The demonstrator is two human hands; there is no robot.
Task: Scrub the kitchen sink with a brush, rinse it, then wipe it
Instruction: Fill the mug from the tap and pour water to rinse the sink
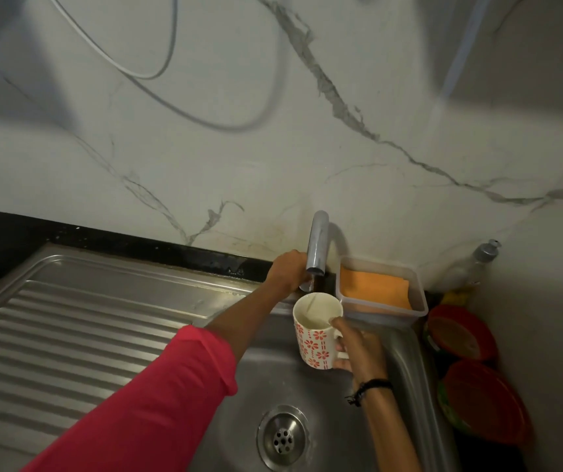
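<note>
A steel sink (338, 400) with a round drain (283, 437) fills the lower middle. Over its back edge arches a chrome tap (316, 243). My left hand (286, 270) reaches to the tap's base and grips the handle there, which it mostly hides. My right hand (355, 345) holds a white mug with red flowers (317, 332) by its handle, upright under the spout. A thin stream of water runs from the spout into the mug. No brush is in view.
A ribbed steel draining board (79, 328) lies left of the sink. A clear plastic tub with an orange cloth (378, 287) sits behind the sink on the right, beside a pump bottle (477, 264). Two red lidded containers (467, 338) stand by the right wall.
</note>
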